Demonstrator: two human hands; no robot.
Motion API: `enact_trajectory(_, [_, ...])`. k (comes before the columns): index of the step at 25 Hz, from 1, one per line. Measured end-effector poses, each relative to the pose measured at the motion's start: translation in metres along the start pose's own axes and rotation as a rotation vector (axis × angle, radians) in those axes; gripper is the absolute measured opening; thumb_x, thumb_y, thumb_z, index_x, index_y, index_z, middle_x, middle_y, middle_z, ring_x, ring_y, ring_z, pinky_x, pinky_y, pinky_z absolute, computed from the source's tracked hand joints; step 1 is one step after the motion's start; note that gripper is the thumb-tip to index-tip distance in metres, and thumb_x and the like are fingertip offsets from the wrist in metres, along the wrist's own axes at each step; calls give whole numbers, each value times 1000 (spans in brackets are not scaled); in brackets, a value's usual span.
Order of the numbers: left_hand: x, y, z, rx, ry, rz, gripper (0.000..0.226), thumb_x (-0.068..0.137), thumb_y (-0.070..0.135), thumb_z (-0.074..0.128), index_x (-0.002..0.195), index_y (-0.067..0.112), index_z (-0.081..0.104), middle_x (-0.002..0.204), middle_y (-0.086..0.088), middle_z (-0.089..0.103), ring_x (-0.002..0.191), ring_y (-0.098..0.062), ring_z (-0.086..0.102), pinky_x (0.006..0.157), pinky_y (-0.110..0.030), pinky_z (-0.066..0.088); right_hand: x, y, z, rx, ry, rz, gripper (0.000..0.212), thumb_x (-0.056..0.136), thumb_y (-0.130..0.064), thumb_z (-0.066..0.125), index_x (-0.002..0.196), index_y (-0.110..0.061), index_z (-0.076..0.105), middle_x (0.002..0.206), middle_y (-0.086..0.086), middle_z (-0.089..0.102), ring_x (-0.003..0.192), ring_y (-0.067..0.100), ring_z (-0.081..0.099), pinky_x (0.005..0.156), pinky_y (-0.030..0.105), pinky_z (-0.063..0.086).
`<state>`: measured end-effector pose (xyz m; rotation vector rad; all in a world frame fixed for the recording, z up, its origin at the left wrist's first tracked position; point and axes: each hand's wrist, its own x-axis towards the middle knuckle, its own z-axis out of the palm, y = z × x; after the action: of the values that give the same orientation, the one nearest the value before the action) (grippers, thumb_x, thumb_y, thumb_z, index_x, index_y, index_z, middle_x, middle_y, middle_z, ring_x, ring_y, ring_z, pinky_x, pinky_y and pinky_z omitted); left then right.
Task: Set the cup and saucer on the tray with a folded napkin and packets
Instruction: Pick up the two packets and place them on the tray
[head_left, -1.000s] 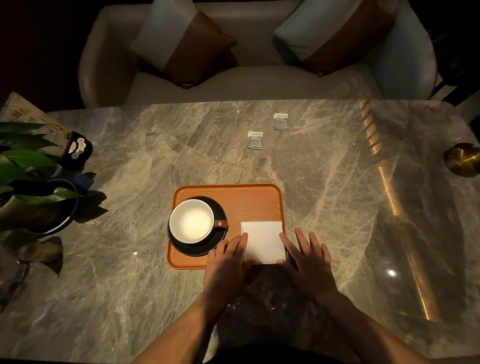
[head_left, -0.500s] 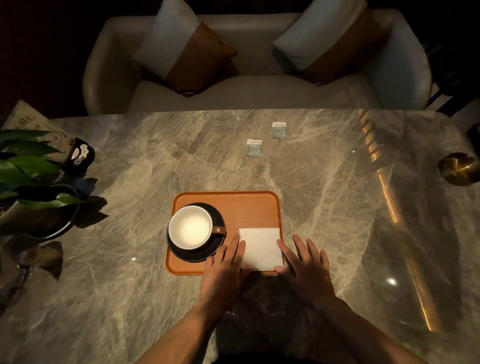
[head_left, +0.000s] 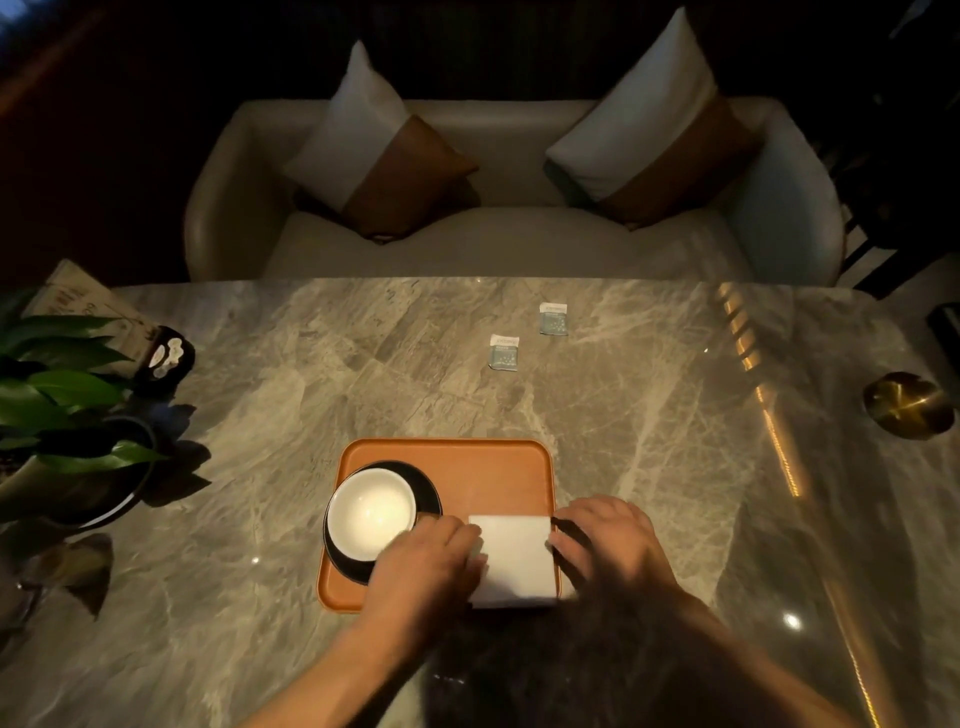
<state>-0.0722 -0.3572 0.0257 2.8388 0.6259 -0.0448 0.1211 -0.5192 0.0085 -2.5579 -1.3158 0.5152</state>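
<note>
Both your hands have closed in: left hand (head_left: 431, 564) and right hand (head_left: 605, 540) pinch the napkin (head_left: 514, 561) edges between them (fingertips blurred); saucer (head_left: 428, 486) partly hidden.

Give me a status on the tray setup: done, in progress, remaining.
Done: the cup sits on its saucer on the tray. In hand: the left hand and right hand hold the side edges of the napkin at the tray's near right corner. Left: both packets lie on the table beyond the tray.
</note>
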Motion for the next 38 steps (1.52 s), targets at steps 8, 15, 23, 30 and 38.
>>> enact_trajectory(8, [136,-54,-93,60,-344,116,37,94,46,52,127,30,58,124,4,62,113,-19,57,93,-35,45,108,27,-69,-162,-141,-41,41,92,-54,46,126,-35,57,122,-6,66,113,19,59,96,39,46])
enact_trajectory(15, [242,-88,-85,78,-464,-89,43,87,49,60,124,27,60,115,7,69,103,-19,61,75,-30,44,191,47,-108,-280,-267,77,40,90,-52,49,125,-35,58,118,-6,69,112,20,60,94,39,45])
enact_trajectory(23, [318,-98,-67,182,-534,-37,45,79,49,71,118,28,62,114,1,68,100,-24,62,76,-30,46,275,58,-124,-344,-312,94,38,88,-50,55,122,-35,61,118,-3,67,106,21,62,88,35,50])
enact_trajectory(30, [350,-92,-25,177,-481,42,72,76,59,70,138,29,48,129,-2,52,122,-26,46,96,-43,42,326,55,-103,-322,-251,57,53,84,-57,60,127,-27,53,119,3,61,110,27,57,86,39,45])
enact_trajectory(38, [357,-91,-4,114,-430,31,70,77,56,72,137,28,49,129,-1,49,123,-23,43,97,-40,39,353,60,-89,-322,-256,52,53,91,-44,58,137,-23,42,136,4,48,122,31,46,94,46,43])
